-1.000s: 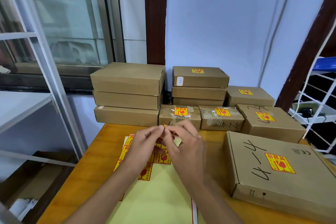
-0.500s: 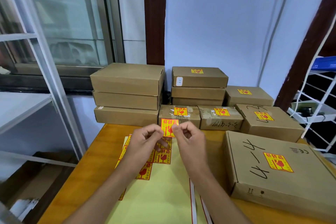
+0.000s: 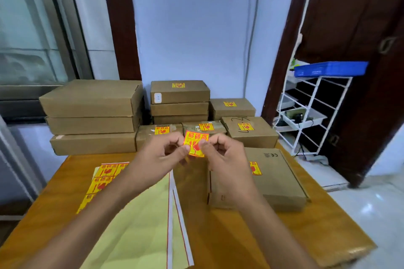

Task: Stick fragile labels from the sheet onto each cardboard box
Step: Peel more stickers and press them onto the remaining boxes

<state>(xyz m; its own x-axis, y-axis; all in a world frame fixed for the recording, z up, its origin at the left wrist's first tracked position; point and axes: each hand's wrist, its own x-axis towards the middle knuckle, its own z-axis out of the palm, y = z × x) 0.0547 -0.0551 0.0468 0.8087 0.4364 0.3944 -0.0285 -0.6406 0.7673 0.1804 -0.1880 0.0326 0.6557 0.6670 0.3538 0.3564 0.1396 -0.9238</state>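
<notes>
Since half a second ago both hands have lifted a little and drifted right with the peeled sticker, and the head has tipped up so more of the wall shows. Each grip is closed on the same thing: the left hand (image 3: 161,155) pinches the left edge of the small yellow square fragile label with red print (image 3: 195,143) between thumb and forefinger, and the right hand (image 3: 223,155) pinches its right edge the same way, the other fingers curled in. Held by two opposite edges, the label stays flat and taut with its printed face toward the camera, which I judge is meant to keep the sticky back from folding onto itself. It hangs in the air above the orange-brown wooden surface (image 3: 65,199), touching no box. Below the left forearm lies the pale yellow-green backing sheet (image 3: 140,229), with unused labels left along its far left edge and loose white strips beside it. Just right of the hands sits a flat brown cardboard box (image 3: 277,179) already labelled. Behind, the smaller boxes also carry labels, while the stack of three wide brown cardboard boxes (image 3: 91,116) at the back left shows none on top, so it looks the likely target.
</notes>
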